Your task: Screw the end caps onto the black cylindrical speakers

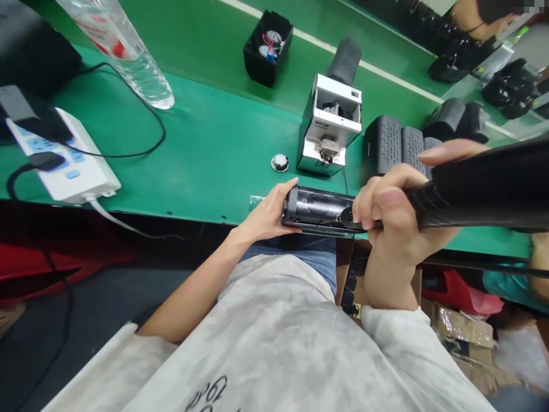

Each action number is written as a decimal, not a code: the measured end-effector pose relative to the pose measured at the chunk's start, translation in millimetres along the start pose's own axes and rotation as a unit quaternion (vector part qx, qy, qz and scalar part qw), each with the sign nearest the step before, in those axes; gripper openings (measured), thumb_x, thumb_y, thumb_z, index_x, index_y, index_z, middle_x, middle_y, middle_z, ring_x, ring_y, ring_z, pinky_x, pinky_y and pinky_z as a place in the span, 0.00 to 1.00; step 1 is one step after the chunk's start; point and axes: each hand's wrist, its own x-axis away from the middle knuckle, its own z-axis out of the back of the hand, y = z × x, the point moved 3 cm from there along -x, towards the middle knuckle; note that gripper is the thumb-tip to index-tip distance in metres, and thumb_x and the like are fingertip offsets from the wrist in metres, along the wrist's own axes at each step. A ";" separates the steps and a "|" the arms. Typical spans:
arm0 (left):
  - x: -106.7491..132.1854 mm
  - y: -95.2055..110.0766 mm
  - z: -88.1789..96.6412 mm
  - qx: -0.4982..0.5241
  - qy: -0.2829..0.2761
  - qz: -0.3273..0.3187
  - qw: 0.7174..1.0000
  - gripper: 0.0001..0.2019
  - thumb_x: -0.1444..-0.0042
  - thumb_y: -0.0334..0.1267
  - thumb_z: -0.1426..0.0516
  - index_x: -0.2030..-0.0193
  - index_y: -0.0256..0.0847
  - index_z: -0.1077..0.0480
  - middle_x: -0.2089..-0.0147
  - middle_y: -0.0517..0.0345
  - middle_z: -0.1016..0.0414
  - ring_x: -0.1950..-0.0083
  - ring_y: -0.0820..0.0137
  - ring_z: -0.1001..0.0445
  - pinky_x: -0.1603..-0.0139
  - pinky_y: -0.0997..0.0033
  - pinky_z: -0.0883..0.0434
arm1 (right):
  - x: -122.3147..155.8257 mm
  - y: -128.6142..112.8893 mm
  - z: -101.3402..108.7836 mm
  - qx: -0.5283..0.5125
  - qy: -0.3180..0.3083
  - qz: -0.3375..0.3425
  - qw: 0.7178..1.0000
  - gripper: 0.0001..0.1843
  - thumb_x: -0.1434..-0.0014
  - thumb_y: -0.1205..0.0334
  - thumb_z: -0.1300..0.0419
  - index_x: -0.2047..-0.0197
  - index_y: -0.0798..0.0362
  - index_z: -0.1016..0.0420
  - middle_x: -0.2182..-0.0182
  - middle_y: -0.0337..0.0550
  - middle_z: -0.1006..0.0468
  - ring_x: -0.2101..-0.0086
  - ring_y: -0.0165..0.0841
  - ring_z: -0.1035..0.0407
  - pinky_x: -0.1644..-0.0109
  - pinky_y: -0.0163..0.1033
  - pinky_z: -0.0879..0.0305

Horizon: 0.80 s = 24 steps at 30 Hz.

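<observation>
At the front edge of the green workbench (201,189), my left hand (270,210) is wrapped round the left end of a black speaker housing (319,205), which has a perforated metal grille in it. The fingers of my right hand (394,212) close round the front of a thick black handheld tool (484,186) that looks like an electric screwdriver. Its tip is over the right part of the housing; whether it touches is hidden by my fingers. Just beyond the housing lies a small round speaker driver (280,162).
Behind my hands stands a silver-and-black machine (332,117), with textured black speaker cases (384,143) on its right. Farther back is an open black box (268,48) with wires. A water bottle (128,51) and power strip (81,160) lie left. Another person's arm (472,20) shows top right.
</observation>
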 end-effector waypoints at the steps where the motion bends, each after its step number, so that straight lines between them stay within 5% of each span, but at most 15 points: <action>1: 0.0 1.1 0.4 -0.003 -0.001 0.002 1.000 0.73 0.48 0.44 0.17 0.08 0.55 0.60 0.22 0.34 0.33 0.24 0.37 0.26 0.23 0.34 0.24 | -0.8 2.8 -0.7 -0.026 0.001 0.020 0.999 0.20 0.31 0.57 0.22 0.42 0.37 0.23 0.77 0.27 0.36 0.84 0.29 0.43 0.85 0.38 0.43; 6: 0.0 3.7 2.3 -0.008 -0.012 0.005 1.000 0.75 0.50 0.38 0.17 0.08 0.56 0.63 0.21 0.34 0.33 0.23 0.37 0.26 0.22 0.34 0.23 | -6.1 15.0 -5.4 -0.100 -0.050 -0.011 0.994 0.20 0.30 0.70 0.26 0.39 0.45 0.21 0.74 0.28 0.28 0.83 0.28 0.38 0.82 0.36 0.38; 15: 3.0 -3.0 -0.3 -0.004 -0.010 0.000 1.000 0.70 0.46 0.46 0.18 0.08 0.53 0.60 0.17 0.34 0.37 0.18 0.36 0.30 0.20 0.33 0.26 | 18.0 32.8 0.9 -0.027 -0.037 -0.020 0.999 0.13 0.26 0.56 0.25 0.44 0.40 0.22 0.74 0.30 0.38 0.79 0.30 0.35 0.77 0.37 0.39; 19: 2.4 -3.4 -0.3 -0.002 -0.009 0.003 1.000 0.71 0.47 0.46 0.17 0.09 0.53 0.60 0.18 0.34 0.37 0.19 0.36 0.29 0.20 0.33 0.26 | 13.5 19.2 2.2 -0.023 -0.021 -0.017 0.999 0.18 0.29 0.55 0.24 0.40 0.36 0.21 0.70 0.32 0.32 0.80 0.29 0.38 0.80 0.38 0.41; 24: 1.9 -4.0 -0.3 0.003 -0.004 -0.005 1.000 0.70 0.47 0.45 0.17 0.09 0.53 0.58 0.18 0.33 0.36 0.18 0.36 0.30 0.19 0.32 0.27 | -7.7 -2.8 4.4 0.009 0.043 -0.004 0.999 0.13 0.31 0.53 0.22 0.46 0.36 0.16 0.73 0.33 0.40 0.81 0.33 0.40 0.82 0.42 0.40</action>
